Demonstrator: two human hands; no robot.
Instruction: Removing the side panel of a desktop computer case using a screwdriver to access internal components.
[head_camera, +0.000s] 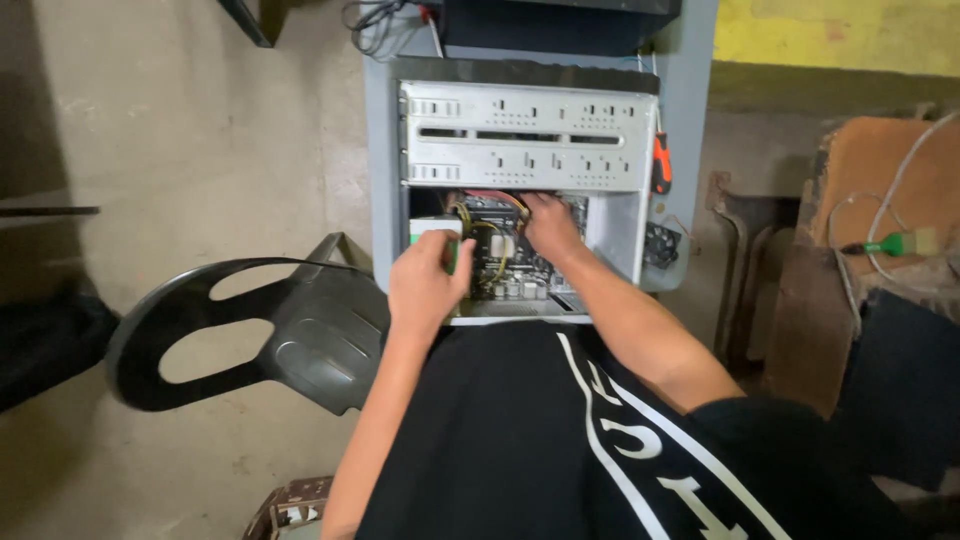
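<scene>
An open grey metal computer case (520, 140) lies on a grey surface (690, 90) in front of the person. The left hand (425, 285) is clenched around a green-handled tool (452, 255) at the case's lower left opening, just beside a white-labelled component (432, 228). The right hand (550, 225) reaches into the case interior, fingers on the yellow and black cable bundle (480, 232) over the circuit board (515, 275); whether this grip is closed on the cables cannot be told. An orange-handled screwdriver (661, 163) rests beyond the right hand, at the case's edge. A dark plastic chair (300, 340) stands outboard of the left hand.
</scene>
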